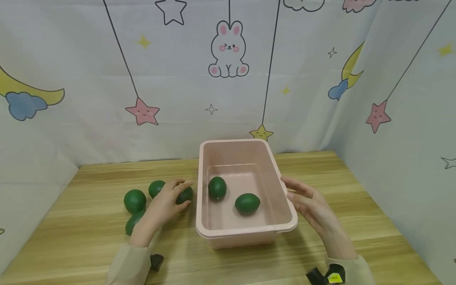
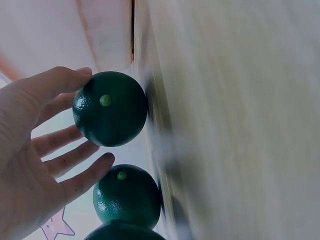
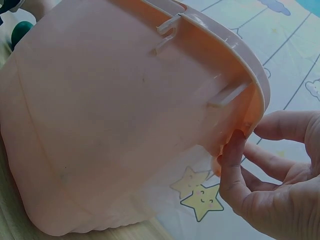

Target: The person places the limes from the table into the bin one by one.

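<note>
A dark green lime (image 2: 111, 111) with a pale stem spot rests on the table just left of the pink plastic bin. My left hand (image 1: 164, 206) reaches around this lime, thumb touching one side and loosely spread fingers on the other. Another lime (image 2: 127, 196) lies close by the little finger. Inside the bin (image 1: 246, 234) are two limes, one lime (image 1: 217, 188) by the left wall and one lime (image 1: 247, 204) near the middle. On the bin's right side, my right hand (image 1: 313, 206) pinches the rim (image 3: 257, 107) between thumb and fingers.
More limes lie left of my left hand: a round lime (image 1: 135, 201), one lime (image 1: 156, 188) behind the hand, and one partly hidden lime (image 1: 133, 223) by the wrist. A printed curtain (image 1: 178, 79) stands behind the wooden table (image 1: 71, 237).
</note>
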### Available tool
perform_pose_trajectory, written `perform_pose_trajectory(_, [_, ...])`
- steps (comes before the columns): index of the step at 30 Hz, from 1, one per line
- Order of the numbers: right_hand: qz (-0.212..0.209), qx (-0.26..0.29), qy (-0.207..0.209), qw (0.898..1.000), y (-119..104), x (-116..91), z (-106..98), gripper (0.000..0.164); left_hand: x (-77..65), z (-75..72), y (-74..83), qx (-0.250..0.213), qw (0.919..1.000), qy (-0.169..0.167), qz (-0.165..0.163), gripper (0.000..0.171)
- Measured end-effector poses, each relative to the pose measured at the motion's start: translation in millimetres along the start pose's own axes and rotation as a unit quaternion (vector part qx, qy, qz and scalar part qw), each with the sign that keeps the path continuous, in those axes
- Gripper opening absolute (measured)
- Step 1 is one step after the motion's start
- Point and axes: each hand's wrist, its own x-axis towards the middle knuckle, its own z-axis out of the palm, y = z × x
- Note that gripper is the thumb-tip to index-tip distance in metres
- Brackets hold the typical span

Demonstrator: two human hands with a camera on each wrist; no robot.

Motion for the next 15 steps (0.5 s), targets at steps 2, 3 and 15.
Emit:
perform_pose_trajectory(2, [0.001,0.0,0.001,1.0,-0.2,-0.2,0.1,0.042,-0.1,0.2,-0.7,0.002,1.0,-0.001,0.001,0.057])
perform_pose_trajectory(3, [0.0,-0.001,0.002,1.0,-0.2,-0.2,0.2,0.042,-0.1,0.5,-1.1,0.003,1.0,-0.001,0.001,0.057])
perform_pose_trajectory(15, [0.002,-0.001,0.0,1.0,-0.4,-0.7,-0.4,0.042,-0.7,0.4,-1.6,-0.007,0.9991,-0.033,-0.026,0.058])
